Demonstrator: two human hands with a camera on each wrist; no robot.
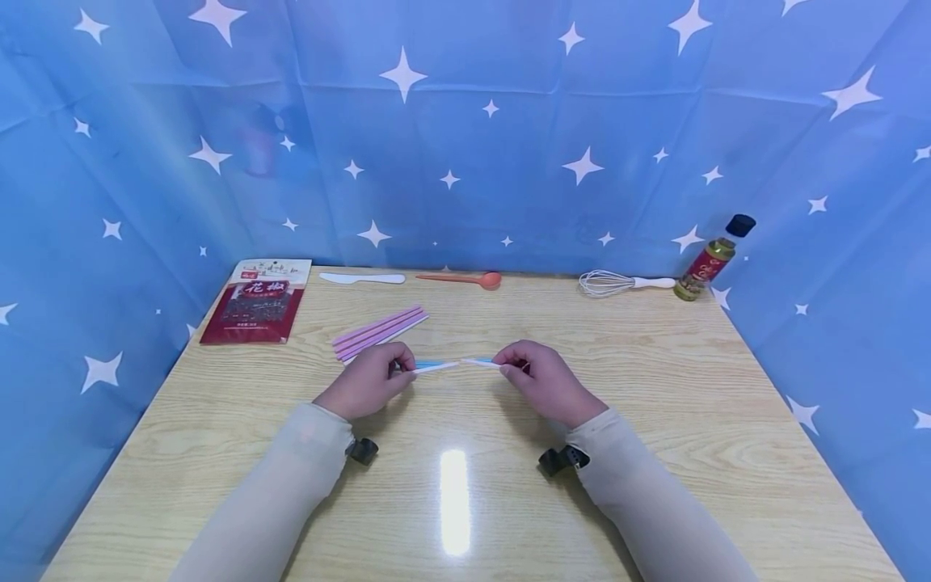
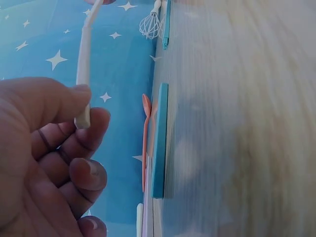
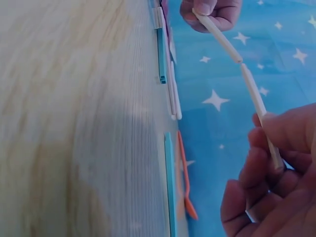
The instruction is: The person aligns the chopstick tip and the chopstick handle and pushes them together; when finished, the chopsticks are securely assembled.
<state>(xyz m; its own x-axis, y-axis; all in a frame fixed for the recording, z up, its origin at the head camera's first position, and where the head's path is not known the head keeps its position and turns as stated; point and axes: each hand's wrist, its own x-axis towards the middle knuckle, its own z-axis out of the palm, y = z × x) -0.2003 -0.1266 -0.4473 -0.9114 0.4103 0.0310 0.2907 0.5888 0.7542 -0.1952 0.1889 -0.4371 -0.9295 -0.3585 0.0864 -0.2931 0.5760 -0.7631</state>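
Between thumb and fingers, my left hand [image 1: 369, 378] pinches one half of a thin white stick [image 2: 84, 59]. My right hand [image 1: 545, 381] pinches the other half [image 3: 254, 91] the same way. Above the table the halves' inner ends meet at an angle, touching or nearly so; the stick looks snapped there. Two blue stick pieces lie on the table behind the hands, a left piece [image 1: 431, 363] and a right piece [image 1: 478, 359], with a gap between them. Several pink sticks [image 1: 378, 330] lie side by side beyond the left hand, a white stick [image 1: 396, 332] along their near side.
Along the table's back edge lie a red spice packet [image 1: 254, 311], a white knife [image 1: 361, 278], an orange spoon [image 1: 490, 280] and a whisk [image 1: 607, 283]. An oil bottle [image 1: 704, 268] stands at the back right. A blue star-patterned curtain [image 1: 494, 186] hangs behind the table.
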